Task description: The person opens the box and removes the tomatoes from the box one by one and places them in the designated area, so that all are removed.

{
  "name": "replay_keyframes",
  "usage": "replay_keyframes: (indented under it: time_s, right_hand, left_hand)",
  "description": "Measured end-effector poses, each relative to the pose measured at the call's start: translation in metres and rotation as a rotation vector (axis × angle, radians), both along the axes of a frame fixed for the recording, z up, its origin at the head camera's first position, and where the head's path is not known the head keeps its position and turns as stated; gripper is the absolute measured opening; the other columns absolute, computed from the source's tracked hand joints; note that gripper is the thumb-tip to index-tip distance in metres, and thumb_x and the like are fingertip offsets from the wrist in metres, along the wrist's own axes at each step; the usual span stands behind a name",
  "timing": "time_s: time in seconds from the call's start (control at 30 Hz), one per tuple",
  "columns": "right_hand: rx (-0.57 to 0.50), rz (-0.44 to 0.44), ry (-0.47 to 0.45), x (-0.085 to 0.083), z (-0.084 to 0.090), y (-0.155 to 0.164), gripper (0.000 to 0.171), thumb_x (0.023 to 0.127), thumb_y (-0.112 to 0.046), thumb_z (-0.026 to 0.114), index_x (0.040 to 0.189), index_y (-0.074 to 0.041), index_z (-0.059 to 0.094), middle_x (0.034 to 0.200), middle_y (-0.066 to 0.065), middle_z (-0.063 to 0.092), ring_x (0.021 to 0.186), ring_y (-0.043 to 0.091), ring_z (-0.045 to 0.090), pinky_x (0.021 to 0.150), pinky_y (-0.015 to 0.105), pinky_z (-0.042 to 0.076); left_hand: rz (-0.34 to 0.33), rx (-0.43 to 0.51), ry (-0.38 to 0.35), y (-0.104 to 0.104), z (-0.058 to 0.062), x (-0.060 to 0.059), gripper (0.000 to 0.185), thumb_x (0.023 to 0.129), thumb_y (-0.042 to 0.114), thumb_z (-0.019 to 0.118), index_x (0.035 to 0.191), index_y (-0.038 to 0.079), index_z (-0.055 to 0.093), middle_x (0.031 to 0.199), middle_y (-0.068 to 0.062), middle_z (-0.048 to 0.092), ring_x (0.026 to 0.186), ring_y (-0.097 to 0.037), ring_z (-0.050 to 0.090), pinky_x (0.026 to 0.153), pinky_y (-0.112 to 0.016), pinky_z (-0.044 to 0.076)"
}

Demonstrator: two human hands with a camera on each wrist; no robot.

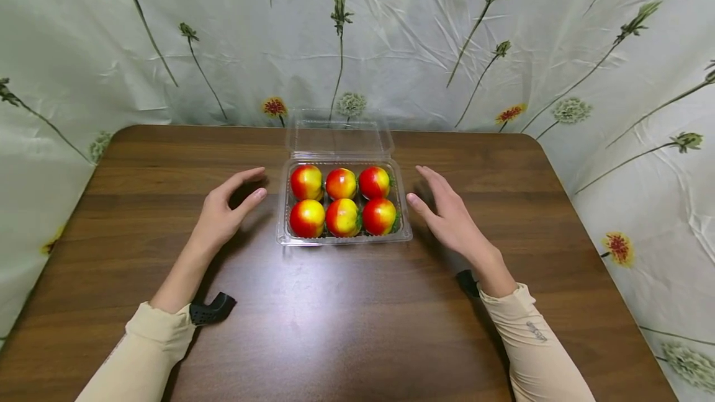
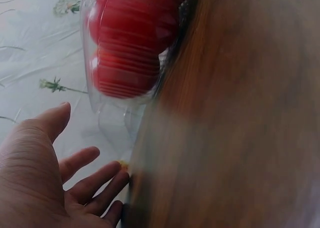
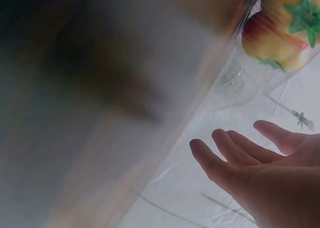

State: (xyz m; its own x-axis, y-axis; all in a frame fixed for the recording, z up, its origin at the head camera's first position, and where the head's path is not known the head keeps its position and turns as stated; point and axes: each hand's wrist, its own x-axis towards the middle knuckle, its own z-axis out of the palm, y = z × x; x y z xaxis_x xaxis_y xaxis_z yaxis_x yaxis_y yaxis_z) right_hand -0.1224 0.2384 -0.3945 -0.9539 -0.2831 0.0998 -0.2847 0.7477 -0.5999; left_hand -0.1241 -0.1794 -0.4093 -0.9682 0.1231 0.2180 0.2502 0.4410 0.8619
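Note:
A clear plastic clamshell box (image 1: pixel 283 239) stands on the table with its lid (image 1: pixel 341 135) raised at the back. Inside lie several red-and-yellow fruits (image 1: pixel 342 217) in two rows; green leafy tops (image 3: pixel 302 19) show on some in the right wrist view. To the left of the box is my left hand (image 1: pixel 226 206), its fingers relaxed and holding nothing. My right hand (image 1: pixel 444 213) is on the other side, fingers extended and free of any object. Both hands are apart from the box, with palms turned toward it.
The brown wooden table (image 1: pixel 346 327) has rounded back corners. Behind it hangs a pale cloth (image 1: pixel 402 36) printed with flowers, and the box's raised lid overlaps it in the head view. Black wrist bands (image 1: pixel 212 310) sit at both sleeve cuffs.

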Motion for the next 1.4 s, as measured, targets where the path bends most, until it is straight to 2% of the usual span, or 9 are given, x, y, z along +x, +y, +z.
replay_keyframes:
  time_s: [0.07,0.2,0.57,0.73,0.87,0.93,1.0,1.13,1.4]
  right_hand:
    - [-0.006,0.006,0.002,0.0,0.001,-0.004,0.067,0.099,-0.049,0.051,0.156,-0.024,0.027,0.161,0.004,0.028,0.148,0.027,0.027,0.117,0.054,0.024]
    - [-0.013,0.017,0.0,0.0,0.0,-0.012,0.067,0.1,-0.05,0.051,0.156,-0.02,0.027,0.161,0.005,0.028,0.148,0.027,0.027,0.117,0.054,0.024]
    - [-0.027,0.018,0.003,0.004,0.002,-0.03,0.067,0.099,-0.053,0.048,0.155,-0.021,0.029,0.16,0.004,0.029,0.147,0.026,0.03,0.116,0.054,0.026]
    - [-0.023,0.024,-0.002,0.005,0.0,-0.033,0.067,0.099,-0.054,0.047,0.155,-0.022,0.029,0.161,0.005,0.028,0.147,0.027,0.03,0.116,0.055,0.027]
    - [-0.023,0.027,0.006,0.005,-0.001,-0.033,0.067,0.099,-0.053,0.048,0.155,-0.021,0.029,0.16,0.005,0.028,0.146,0.027,0.031,0.116,0.055,0.027]
    - [-0.023,0.028,0.005,0.005,-0.001,-0.033,0.067,0.099,-0.053,0.048,0.155,-0.021,0.029,0.16,0.006,0.028,0.146,0.027,0.031,0.116,0.054,0.027]
    - [-0.023,0.028,-0.001,0.006,-0.001,-0.033,0.067,0.099,-0.053,0.048,0.155,-0.021,0.029,0.16,0.006,0.028,0.147,0.027,0.03,0.116,0.055,0.027]
    - [-0.02,0.028,-0.009,0.008,0.0,-0.032,0.067,0.099,-0.053,0.048,0.155,-0.021,0.028,0.161,0.006,0.028,0.147,0.027,0.03,0.116,0.055,0.027]
    - [0.0,0.034,0.008,0.008,-0.002,-0.035,0.069,0.099,-0.053,0.048,0.155,-0.019,0.027,0.161,0.005,0.027,0.147,0.028,0.03,0.116,0.054,0.027]
  left_hand:
    - [-0.007,0.003,-0.001,-0.001,-0.009,-0.005,0.042,0.095,0.02,0.067,0.135,0.009,0.059,0.132,-0.012,0.062,0.126,-0.028,0.053,0.11,-0.051,0.032]
    - [-0.018,-0.004,-0.001,-0.002,-0.023,-0.012,0.04,0.095,0.025,0.068,0.133,0.016,0.061,0.13,-0.005,0.063,0.124,-0.022,0.055,0.109,-0.048,0.034]
    - [-0.042,0.011,-0.009,0.01,-0.025,-0.014,0.031,0.095,0.03,0.067,0.125,0.021,0.066,0.125,0.001,0.066,0.119,-0.015,0.057,0.106,-0.037,0.038]
    - [-0.043,0.024,-0.017,0.019,-0.022,-0.013,0.03,0.093,0.021,0.069,0.123,0.013,0.067,0.123,-0.006,0.067,0.12,-0.02,0.057,0.108,-0.038,0.037]
    - [-0.034,0.021,-0.034,0.028,-0.005,-0.005,0.027,0.092,0.014,0.069,0.117,0.003,0.067,0.123,-0.016,0.066,0.12,-0.031,0.057,0.109,-0.048,0.035]
    - [-0.035,0.018,-0.031,0.032,0.005,-0.001,0.022,0.092,0.012,0.069,0.111,0.0,0.067,0.122,-0.018,0.066,0.119,-0.032,0.057,0.109,-0.044,0.036]
    - [-0.042,0.024,-0.023,0.034,0.01,0.001,0.016,0.092,0.011,0.068,0.104,-0.001,0.068,0.12,-0.018,0.066,0.118,-0.03,0.058,0.108,-0.035,0.037]
    - [-0.058,0.065,-0.01,0.034,0.008,0.001,0.01,0.092,0.01,0.069,0.096,0.001,0.069,0.118,-0.016,0.068,0.114,-0.023,0.059,0.103,-0.019,0.035]
    - [-0.078,0.169,0.0,0.031,0.005,0.001,0.009,0.092,0.004,0.068,0.094,-0.005,0.069,0.112,-0.02,0.067,0.106,-0.008,0.057,0.1,-0.02,0.038]
